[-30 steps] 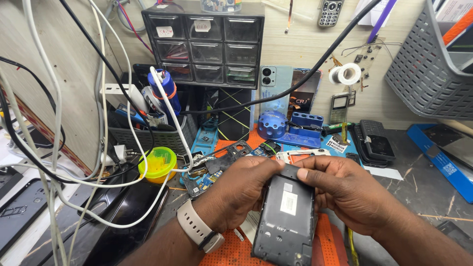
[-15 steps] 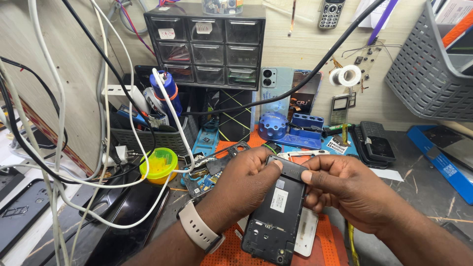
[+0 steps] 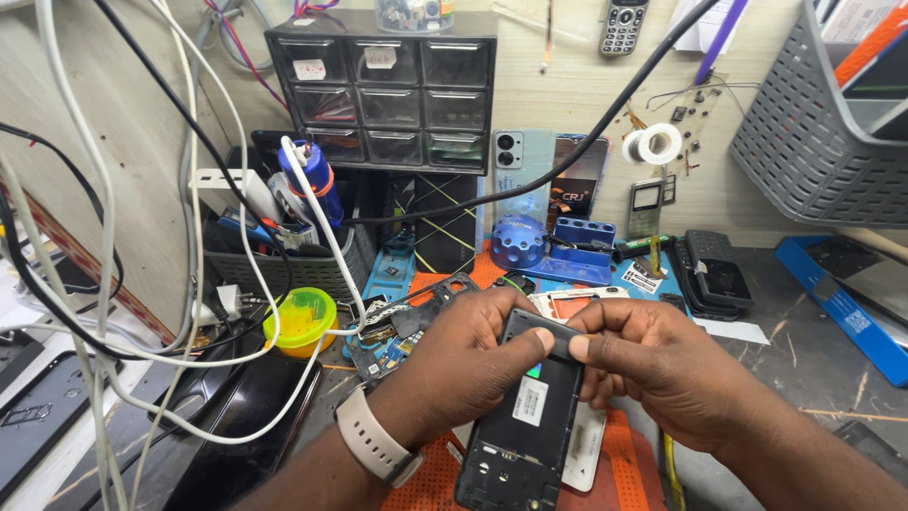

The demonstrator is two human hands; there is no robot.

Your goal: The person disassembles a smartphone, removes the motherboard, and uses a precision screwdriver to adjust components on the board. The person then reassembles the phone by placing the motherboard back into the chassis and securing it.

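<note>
Both our hands are on the opened phone [image 3: 526,416], which sits just above the orange mat [image 3: 619,454] at bottom centre of frame, top end pointing away from us. Left hand [image 3: 454,364] wraps the phone's upper left side, thumb pressed on the dark cover piece [image 3: 539,331] at the top edge; pale watch [image 3: 371,443] on that wrist. Right hand [image 3: 653,364] grips the upper right side, thumb tip on the same cover piece, nearly touching the left thumb. So both are clamped on the phone, neither loose. Phone's back is off: dark inner frame showing, w/ a white sticker [image 3: 530,401] mid-body. A white flat part [image 3: 588,445] lies under the phone's right edge, on the mat. Just beyond the hands: loose phone frames and boards [image 3: 416,312] on the bench. Yellow-green round tub [image 3: 300,320] to the left, near the white cables [image 3: 312,208]. Blue round holder [image 3: 517,241] and blue tool rack [image 3: 582,248] behind the hands, in front of a pale blue phone [image 3: 518,170] leaning on the wall. Black drawer cabinet [image 3: 388,90] up top, grey basket [image 3: 823,123] top right, tape roll [image 3: 654,144] on the wall, black keypad phone [image 3: 714,274] right of the rack.
</note>
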